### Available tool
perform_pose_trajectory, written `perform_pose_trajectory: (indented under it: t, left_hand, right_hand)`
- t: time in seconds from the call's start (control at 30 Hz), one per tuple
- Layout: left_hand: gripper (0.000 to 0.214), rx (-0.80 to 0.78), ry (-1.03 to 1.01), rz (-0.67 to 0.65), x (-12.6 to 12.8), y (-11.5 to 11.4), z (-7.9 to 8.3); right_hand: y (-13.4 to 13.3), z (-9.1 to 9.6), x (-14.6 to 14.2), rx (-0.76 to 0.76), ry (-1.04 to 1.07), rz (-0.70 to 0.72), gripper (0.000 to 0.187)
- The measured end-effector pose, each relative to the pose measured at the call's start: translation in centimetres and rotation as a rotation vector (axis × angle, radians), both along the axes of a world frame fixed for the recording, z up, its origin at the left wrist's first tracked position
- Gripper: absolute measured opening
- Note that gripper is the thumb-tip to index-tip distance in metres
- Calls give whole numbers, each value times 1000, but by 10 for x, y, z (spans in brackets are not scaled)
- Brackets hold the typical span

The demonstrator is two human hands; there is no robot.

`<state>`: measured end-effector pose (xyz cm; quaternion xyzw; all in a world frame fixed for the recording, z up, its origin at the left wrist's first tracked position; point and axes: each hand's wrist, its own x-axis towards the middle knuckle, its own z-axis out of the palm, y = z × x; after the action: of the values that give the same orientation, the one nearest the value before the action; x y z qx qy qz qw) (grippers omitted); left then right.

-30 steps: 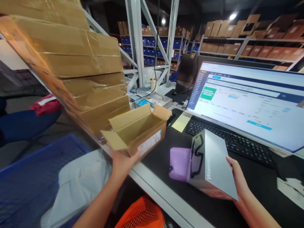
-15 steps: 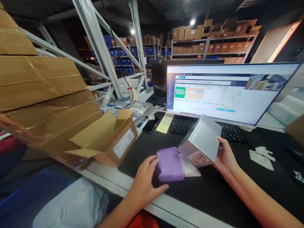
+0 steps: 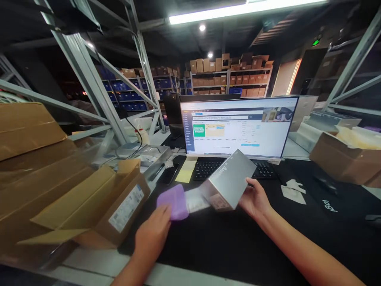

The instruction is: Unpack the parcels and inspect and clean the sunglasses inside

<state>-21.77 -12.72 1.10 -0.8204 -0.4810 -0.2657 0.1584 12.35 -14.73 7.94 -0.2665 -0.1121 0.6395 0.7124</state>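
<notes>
My right hand is closed round the lower right side of a silver box, holding it tilted above the desk mat and in front of the keyboard. To the left, my left hand has its fingers on the near edge of a soft-looking purple packet, which is blurred by motion. A whitish sheet or label stretches between the packet and the box; whether it is fixed to either one I cannot tell. Printing shows on the box, and a label is on its near end.
An open cardboard carton with a white label stands at the left, beside larger cartons. Behind the keyboard is a lit monitor. Yellow paper and a phone lie left of it. Torn white paper and a mouse lie right.
The view has swung right and up. My left hand has closed on the purple packet and drawn it left, away from the silver box, exposing more of the whitish sheet. My right hand keeps the box.
</notes>
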Motion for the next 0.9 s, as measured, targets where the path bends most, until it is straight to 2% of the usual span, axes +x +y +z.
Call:
perform_pose_trajectory:
  t: [0.07,0.13,0.23,0.3,0.33,0.4,0.47,0.53,0.63,0.73,0.77,0.83,0.9]
  left_hand:
    - [38,73,-18,101,-15,1,1]
    - [41,50,17,175,-23,2,1]
    - [50,-97,111,255,-26,1,-4]
    - [60,-245,78,238,-22,-3,-5]
    - [69,-334,16,179,-17,-6,-4]
    - [95,-513,-194,-41,-5,-13,5]
    - [114,-637,-447,-310,13,-17,19]
    - [125,-692,-614,-504,32,-15,36]
    - [134,-705,-577,-612,54,-4,52]
    - [131,-700,-527,-597,66,4,51]
    - [128,-666,-547,-584,68,5,48]
    - [119,-500,-593,-551,72,4,41]
    - [105,-260,-581,-502,73,2,36]
  right_hand:
    - [2,-3,-2,30,-8,-19,27]
    - [3,-6,-4,45,-32,-24,27]
    - [1,-10,-8,60,-58,-2,26]
    - [-2,-12,-11,84,-72,15,26]
    - [-5,-12,-13,98,-80,23,27]
    - [-10,-13,-17,140,-122,23,35]
    - [-17,-14,-23,206,-227,-3,53]
    - [-26,-15,-28,290,-391,-38,71]
    - [-39,-14,-31,429,-673,-77,97]
    - [-46,-4,-20,603,-1036,-50,122]
    - [-47,2,-14,652,-1159,-8,122]
    - [-47,17,2,713,-1306,74,118]
    - [-50,34,16,741,-1329,43,101]
